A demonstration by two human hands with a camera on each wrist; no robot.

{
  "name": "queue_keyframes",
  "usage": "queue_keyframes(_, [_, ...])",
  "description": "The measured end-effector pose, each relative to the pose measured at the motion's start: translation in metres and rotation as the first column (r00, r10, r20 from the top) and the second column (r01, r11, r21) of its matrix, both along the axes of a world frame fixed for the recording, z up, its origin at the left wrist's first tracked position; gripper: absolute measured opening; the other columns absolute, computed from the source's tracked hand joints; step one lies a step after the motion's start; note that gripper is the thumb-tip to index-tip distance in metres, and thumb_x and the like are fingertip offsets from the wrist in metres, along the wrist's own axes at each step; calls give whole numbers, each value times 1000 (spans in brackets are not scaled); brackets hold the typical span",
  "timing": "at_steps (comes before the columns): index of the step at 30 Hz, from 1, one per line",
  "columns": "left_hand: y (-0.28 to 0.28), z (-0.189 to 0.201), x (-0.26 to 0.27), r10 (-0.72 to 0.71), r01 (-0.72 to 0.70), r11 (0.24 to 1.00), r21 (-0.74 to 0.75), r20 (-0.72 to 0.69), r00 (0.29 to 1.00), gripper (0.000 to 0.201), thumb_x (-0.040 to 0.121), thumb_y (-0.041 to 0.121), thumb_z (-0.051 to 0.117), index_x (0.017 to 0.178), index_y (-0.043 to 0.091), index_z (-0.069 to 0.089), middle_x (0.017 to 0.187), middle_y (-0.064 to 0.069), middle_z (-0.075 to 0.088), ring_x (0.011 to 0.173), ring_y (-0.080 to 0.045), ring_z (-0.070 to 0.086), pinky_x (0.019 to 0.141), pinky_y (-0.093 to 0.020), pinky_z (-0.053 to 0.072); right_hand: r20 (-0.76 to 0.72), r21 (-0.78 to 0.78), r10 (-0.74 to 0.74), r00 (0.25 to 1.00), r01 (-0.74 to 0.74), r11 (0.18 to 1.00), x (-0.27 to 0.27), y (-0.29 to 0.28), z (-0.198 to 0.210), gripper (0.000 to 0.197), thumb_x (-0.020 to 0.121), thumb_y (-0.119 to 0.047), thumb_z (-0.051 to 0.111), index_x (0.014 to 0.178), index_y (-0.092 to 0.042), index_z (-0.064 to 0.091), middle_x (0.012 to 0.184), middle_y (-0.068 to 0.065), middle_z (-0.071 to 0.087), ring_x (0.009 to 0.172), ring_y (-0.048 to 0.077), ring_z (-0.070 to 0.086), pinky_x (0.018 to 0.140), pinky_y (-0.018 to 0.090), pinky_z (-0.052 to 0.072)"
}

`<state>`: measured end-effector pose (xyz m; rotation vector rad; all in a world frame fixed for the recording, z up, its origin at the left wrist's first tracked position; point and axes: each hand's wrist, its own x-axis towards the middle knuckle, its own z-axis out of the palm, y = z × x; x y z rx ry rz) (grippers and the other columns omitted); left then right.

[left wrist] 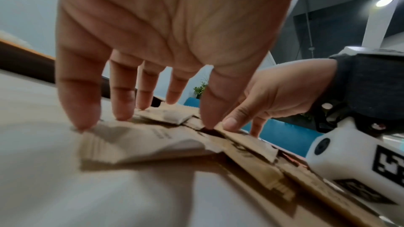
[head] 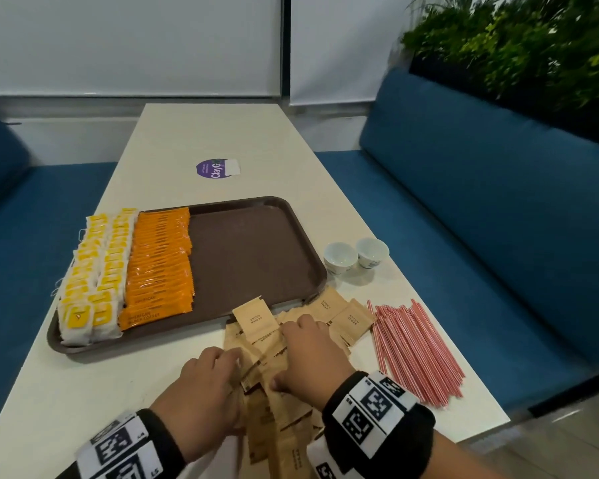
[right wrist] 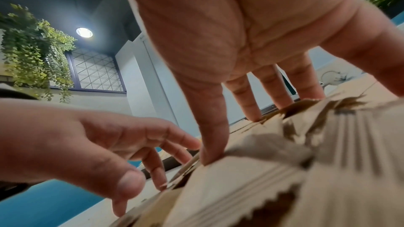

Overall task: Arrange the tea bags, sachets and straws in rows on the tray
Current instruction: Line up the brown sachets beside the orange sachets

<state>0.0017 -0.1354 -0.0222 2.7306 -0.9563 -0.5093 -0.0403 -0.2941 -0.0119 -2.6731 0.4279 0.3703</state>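
Two blue benches point(head: 481, 216) flank a long white table point(head: 201, 140), with green plants point(head: 519, 53) behind the right bench. On the table lies a brown tray point(head: 256, 250), its right half bare. Along the tray's left side stand two rows of white tea bags point(head: 90, 271) with yellow tags, and just beside them, to the right, one row of orange sachets point(head: 159, 264). Off the tray, at its near right corner, lies a loose heap of brown sachets point(head: 329, 309) that runs back toward the person; some overlap the tray's near rim. To the right of the heap, on the table, lies a bundle of red-and-white straws point(head: 415, 350), roughly parallel and well apart from the tray. Two small white cups point(head: 357, 254) stand side by side past the tray's right edge. A round purple sticker point(head: 215, 169) sits on the table beyond the tray.

Both hands work in the brown heap. The left hand point(head: 204, 392) has its fingers point(left wrist: 78, 103) extended downward, tips pressing on the sachets, holding none. The right hand point(head: 308, 357) is likewise spread, fingertips point(right wrist: 210, 154) and thumb planted on the heap with nothing pinched. The two hands are near each other, thumbs almost touching.
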Motion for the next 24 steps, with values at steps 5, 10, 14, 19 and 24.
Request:
queue_keyframes(5, [-16,-2,-23,-52,46,983,175,28,998,117,60,74,60,144,38,-11,155,1,-5,137,-22,20,103,-32,38,67,-41,17,998,-14,999,4,1,-1,51,83,-38,65,125,-17,45,125,5,40,118,26,39,89,37,44])
queue_keyframes(10, [-31,-8,-32,-47,16,963,270,107,993,112,72,54,64,145,31,-18,152,-5,0,130,-26,27,93,-34,44,96,-39,74,993,-71,997,2,-6,-1,46,88,-35,56,129,-20,45,128,4,41,120,26,40,92,37,44])
queue_keyframes(14, [-27,-4,-19,-1,-25,960,279,91,996,106,74,49,66,147,32,-10,147,-4,13,126,-24,30,93,-31,45,30,123,182,983,-185,975,-5,-26,4,81,71,-38,77,141,-24,37,135,-3,36,126,18,36,104,35,39])
queue_keyframes(19, [-24,1,-9,52,-65,959,275,55,997,102,70,57,69,145,39,2,145,1,19,126,-19,32,94,-29,43,-11,107,355,935,-352,930,-20,-48,-3,103,63,-21,83,147,-33,24,153,-6,16,141,16,15,116,32,23])
queue_keyframes(24, [-21,3,-3,85,-96,974,207,57,995,88,81,46,61,146,33,2,141,5,26,124,-16,36,92,-26,42,76,136,260,963,-268,954,-25,-44,-9,102,66,-23,83,146,-39,22,152,-7,12,140,17,14,114,29,25])
